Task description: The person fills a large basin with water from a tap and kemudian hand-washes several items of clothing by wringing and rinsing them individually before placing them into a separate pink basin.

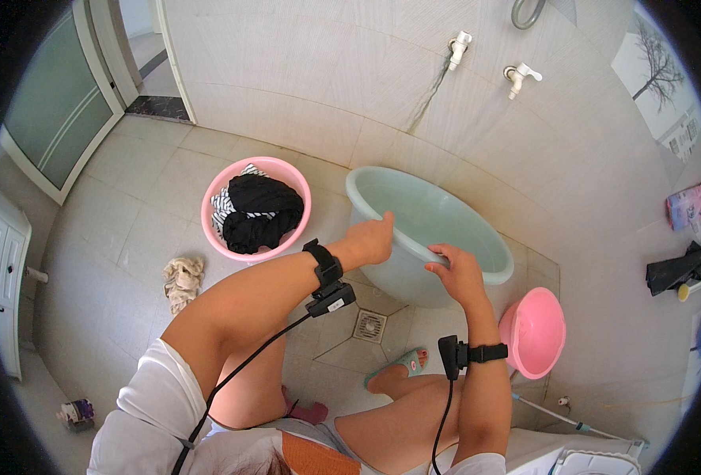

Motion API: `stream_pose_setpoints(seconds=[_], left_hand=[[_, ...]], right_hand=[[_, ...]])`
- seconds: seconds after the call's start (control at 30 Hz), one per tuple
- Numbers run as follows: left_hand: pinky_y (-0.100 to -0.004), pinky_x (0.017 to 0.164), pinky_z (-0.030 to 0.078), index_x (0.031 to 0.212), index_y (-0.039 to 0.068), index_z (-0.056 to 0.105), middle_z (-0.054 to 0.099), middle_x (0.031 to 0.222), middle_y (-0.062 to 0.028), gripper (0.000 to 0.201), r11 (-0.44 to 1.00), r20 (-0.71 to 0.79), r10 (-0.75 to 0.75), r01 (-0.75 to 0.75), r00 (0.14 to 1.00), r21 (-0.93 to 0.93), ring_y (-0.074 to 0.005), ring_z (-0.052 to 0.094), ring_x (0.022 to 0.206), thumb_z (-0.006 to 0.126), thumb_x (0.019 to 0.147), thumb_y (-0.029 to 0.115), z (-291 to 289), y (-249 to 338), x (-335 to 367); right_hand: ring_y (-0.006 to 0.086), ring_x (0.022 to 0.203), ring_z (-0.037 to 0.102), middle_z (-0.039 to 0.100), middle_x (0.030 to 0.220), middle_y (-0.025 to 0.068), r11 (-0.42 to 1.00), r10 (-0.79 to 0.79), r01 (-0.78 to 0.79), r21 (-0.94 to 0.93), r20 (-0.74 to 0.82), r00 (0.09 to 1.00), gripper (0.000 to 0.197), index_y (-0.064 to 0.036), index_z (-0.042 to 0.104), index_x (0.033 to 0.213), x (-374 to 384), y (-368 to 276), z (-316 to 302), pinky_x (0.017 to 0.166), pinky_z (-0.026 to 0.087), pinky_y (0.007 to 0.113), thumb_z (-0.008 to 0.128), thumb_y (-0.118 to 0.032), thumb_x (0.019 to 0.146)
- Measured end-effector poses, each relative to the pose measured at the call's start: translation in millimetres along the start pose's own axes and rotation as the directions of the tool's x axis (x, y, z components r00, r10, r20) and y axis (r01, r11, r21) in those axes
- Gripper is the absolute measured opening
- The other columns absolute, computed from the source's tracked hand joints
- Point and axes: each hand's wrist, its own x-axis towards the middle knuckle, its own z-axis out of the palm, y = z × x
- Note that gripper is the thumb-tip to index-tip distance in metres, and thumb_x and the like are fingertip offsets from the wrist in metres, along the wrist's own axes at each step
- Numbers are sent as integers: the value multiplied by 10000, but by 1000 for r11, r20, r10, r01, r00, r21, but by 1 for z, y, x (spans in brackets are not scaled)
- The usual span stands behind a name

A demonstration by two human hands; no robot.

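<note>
A large pale green basin is tilted up off the tiled floor, its open side facing the wall. My left hand grips its near rim on the left side. My right hand holds the rim lower down, toward the front. Both wrists wear black bands with small devices and cables. Left of the green basin stands a pink basin that holds black and striped clothes.
A floor drain lies under the basin. A smaller pink basin leans at the right. A crumpled beige cloth lies on the floor at left. Two taps stick out of the wall. A doorway opens at top left.
</note>
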Motion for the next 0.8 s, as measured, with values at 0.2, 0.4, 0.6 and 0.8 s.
stream_pose_setpoints(seconds=[0.2,0.4,0.6,0.8], left_hand=[[-503,717,467,1170,27,373,618,895,-241,425,1000,-3,0,0,1000,5,-410,609,847,528,781,99,0,1,1],[-510,713,466,1131,24,377,618,891,-241,383,1000,-18,-3,3,1000,-4,-413,608,839,515,781,95,2,0,1],[-514,705,464,1153,19,379,618,882,-243,400,1000,-26,10,-9,1000,13,-412,610,828,510,782,93,5,-3,3],[-514,695,462,1151,9,381,616,865,-244,400,1000,-35,23,-23,999,12,-410,610,815,509,781,90,6,-4,5]], right_hand=[[314,758,613,650,908,136,1000,-1,1,-11,2,1000,320,-91,646,998,0,2,0,671,472,381,728,-196,707],[314,757,611,648,894,141,1000,-16,16,5,-3,1000,323,-93,644,998,0,2,0,669,469,378,731,-204,707],[306,760,612,653,916,122,1000,23,-23,-1,0,1000,329,-99,644,999,-1,-1,-2,668,471,376,734,-212,703],[296,755,614,655,930,115,1000,0,0,0,-14,1000,335,-96,646,998,0,4,0,666,473,371,739,-211,698]])
